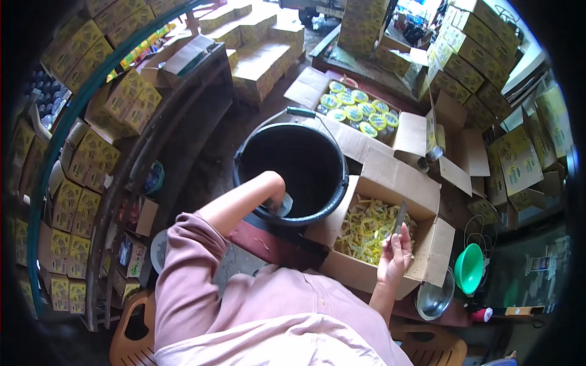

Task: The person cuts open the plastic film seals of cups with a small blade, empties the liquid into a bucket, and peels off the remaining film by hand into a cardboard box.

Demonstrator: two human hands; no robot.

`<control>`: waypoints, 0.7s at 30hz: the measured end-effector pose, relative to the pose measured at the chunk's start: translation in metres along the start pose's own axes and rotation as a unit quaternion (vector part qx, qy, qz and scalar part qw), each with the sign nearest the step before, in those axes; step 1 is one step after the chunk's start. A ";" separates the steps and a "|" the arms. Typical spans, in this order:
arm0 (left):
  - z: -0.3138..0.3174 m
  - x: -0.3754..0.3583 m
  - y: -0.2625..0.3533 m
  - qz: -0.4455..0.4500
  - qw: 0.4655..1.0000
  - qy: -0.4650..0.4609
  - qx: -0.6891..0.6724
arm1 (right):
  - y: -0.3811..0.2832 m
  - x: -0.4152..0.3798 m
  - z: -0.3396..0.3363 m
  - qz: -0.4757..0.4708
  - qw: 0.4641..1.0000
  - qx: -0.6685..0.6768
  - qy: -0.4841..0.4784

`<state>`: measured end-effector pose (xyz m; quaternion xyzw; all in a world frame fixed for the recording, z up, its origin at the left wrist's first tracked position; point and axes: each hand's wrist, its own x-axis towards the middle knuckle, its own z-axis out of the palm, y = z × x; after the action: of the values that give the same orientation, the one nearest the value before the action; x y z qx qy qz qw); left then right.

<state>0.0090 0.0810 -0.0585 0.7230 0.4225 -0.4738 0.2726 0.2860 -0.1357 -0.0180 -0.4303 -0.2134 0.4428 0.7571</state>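
My left hand (276, 194) reaches down inside the black bucket (345, 183), its fingers partly hidden. It is closed on a pale, see-through piece (285, 205) that looks like a small plastic cup. Over the open cardboard box (400, 177), my right hand (395, 253) grips a knife (400, 218), blade pointing up and away from me. Thin yellow-green strips (361, 232) fill the bottom of that box. The bucket's wire handle, with a dark green grip (301, 112), rests toward its far side. The bucket's dark inside hides what it holds.
Beyond the bucket, an open carton (390, 129) holds several clear cups with yellow-green lids (354, 112). A glass jar (434, 154) lies near it. At right are a green bowl (469, 269) and a clear bowl (437, 295). Printed cartons (91, 155) stack on the left shelves.
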 end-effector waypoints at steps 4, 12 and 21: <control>0.008 -0.018 0.011 -0.033 0.984 0.175 0.026 | 0.010 -0.003 -0.006 0.070 0.994 0.086 -0.019; 0.002 -0.023 0.016 -0.100 0.990 0.037 0.095 | 0.023 -0.006 0.004 0.104 0.989 0.105 -0.009; -0.005 -0.038 0.006 -0.052 0.988 0.123 0.078 | 0.030 0.008 0.014 0.126 0.987 0.097 0.018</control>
<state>0.0088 0.0681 -0.0216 0.7720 0.4513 -0.4263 0.1365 0.2654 -0.1156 -0.0356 -0.3862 -0.1000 0.5457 0.7369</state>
